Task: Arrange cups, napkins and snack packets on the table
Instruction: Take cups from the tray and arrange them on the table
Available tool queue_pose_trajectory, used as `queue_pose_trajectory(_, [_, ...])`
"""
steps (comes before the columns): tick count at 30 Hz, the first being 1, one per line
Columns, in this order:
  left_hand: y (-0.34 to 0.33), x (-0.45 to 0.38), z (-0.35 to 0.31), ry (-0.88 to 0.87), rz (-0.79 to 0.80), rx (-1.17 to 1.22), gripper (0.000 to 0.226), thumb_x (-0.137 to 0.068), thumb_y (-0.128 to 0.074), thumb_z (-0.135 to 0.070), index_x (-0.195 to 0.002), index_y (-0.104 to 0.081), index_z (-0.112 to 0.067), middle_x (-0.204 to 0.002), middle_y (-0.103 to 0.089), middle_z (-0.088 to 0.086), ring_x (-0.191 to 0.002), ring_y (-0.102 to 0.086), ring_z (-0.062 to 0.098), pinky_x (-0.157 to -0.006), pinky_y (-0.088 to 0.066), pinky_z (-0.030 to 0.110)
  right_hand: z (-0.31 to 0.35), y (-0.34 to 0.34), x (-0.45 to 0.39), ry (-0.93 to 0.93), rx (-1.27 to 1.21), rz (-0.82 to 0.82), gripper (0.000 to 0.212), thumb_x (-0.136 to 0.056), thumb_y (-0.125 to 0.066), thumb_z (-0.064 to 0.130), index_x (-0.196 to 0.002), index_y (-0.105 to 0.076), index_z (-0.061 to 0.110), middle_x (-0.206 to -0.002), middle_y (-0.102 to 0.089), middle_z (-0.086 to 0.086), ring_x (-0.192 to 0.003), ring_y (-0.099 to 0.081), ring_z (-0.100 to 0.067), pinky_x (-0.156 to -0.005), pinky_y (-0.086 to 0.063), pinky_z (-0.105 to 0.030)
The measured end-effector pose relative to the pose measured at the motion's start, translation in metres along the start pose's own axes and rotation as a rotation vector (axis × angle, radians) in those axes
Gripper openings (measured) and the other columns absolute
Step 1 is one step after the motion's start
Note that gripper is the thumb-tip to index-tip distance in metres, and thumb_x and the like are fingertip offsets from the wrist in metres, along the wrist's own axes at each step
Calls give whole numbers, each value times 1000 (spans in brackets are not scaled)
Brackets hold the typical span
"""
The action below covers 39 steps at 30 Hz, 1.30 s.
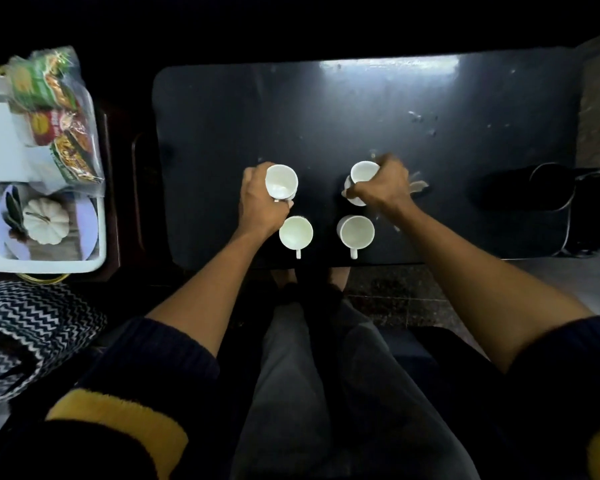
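Four white cups are over the dark table. Two stand upright near its front edge, one on the left and one on the right, handles toward me. My left hand grips a third cup, tilted, just behind the front left one. My right hand holds the fourth cup by its side behind the front right one. Snack packets, green and red, lie in a white tray off the table's left. Paper napkins with a pumpkin print lie in the same tray.
A black object sits at the table's right end. A zigzag-patterned bag lies at lower left beside my knees. The table top bears pale scuffs right of centre. Tiled floor shows to the right.
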<state>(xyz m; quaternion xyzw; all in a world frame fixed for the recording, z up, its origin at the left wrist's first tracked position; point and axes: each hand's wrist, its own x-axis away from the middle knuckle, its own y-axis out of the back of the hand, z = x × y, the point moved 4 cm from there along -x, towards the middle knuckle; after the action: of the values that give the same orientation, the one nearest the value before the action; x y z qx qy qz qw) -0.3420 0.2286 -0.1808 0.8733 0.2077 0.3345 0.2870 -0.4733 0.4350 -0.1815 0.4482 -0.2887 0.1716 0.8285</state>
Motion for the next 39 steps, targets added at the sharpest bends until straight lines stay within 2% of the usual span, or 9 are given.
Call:
queue_pose_trajectory(4, [-12,-11,5,-49,47,-155,68,-68,-85,-17,-128,-55,-23,-127,-53,1,-120,-51,26,-87,-49,40,-5,-14,-8,0,84,-11,92,-59,-89,40,-136,-49,9,-141,-48,-14,-131,-49,-30,-105,-46,-35])
queue_pose_trajectory(8, [-25,-18,8,-134,137,-206,64,-69,-82,-10,-126,-56,-21,-124,-55,4,-115,-56,28,-87,-51,44,-10,-24,-13,41,176,14,95,-63,-89,34,-141,-42,8,-138,-45,-14,-127,-51,-33,-102,-46,-37])
queue_pose_trajectory(14, [-34,-24,9,-171,148,-180,60,-73,-75,-4,-128,-55,-16,-124,-55,7,-112,-56,29,-88,-50,42,-8,-30,-13,80,248,16,98,-65,-88,30,-146,-37,7,-138,-44,-13,-121,-56,-34,-98,-51,-42])
queue_pose_trajectory(20, [-36,-34,9,-296,230,-184,74,-66,-61,14,-134,-55,-14,-135,-54,6,-121,-55,27,-97,-50,42,-9,-28,-12,251,313,78,76,-62,-87,11,-128,-49,14,-138,-41,-11,-124,-49,-33,-101,-51,-43])
queue_pose_trajectory(24, [-36,-38,2,-390,344,-218,78,-66,-58,19,-135,-57,-16,-144,-46,6,-130,-50,26,-107,-45,40,-11,-24,-13,429,425,138,66,-67,-79,4,-127,-56,18,-134,-43,-12,-123,-45,-35,-100,-48,-49])
queue_pose_trajectory(28, [-40,-44,0,-420,423,-255,82,-66,-52,21,-140,-55,-15,-151,-44,7,-140,-43,26,-116,-37,39,-9,-20,-13,537,565,206,72,-61,-78,0,-128,-56,14,-134,-47,-12,-117,-47,-36,-97,-48,-49])
queue_pose_trajectory(35, [-40,-43,-4,-316,386,-204,77,-71,-50,15,-141,-50,-15,-143,-55,4,-132,-51,24,-111,-41,40,-11,-16,-12,560,565,256,91,-57,-79,2,-140,-42,16,-137,-44,-13,-123,-45,-37,-100,-45,-46])
queue_pose_trajectory(37, [-37,-43,-1,-249,295,-100,73,-69,-48,10,-137,-52,-13,-137,-57,4,-127,-53,23,-108,-44,41,-10,-10,-10,476,438,215,92,-58,-76,9,-143,-41,16,-141,-42,-13,-127,-44,-37,-107,-43,-46])
queue_pose_trajectory(39, [-29,-39,2,-137,112,10,65,-67,-48,8,-129,-57,-12,-127,-59,3,-119,-57,22,-103,-47,38,-11,-1,-6,358,238,103,84,-58,-65,22,-139,-46,13,-138,-45,-14,-127,-45,-36,-107,-42,-45])
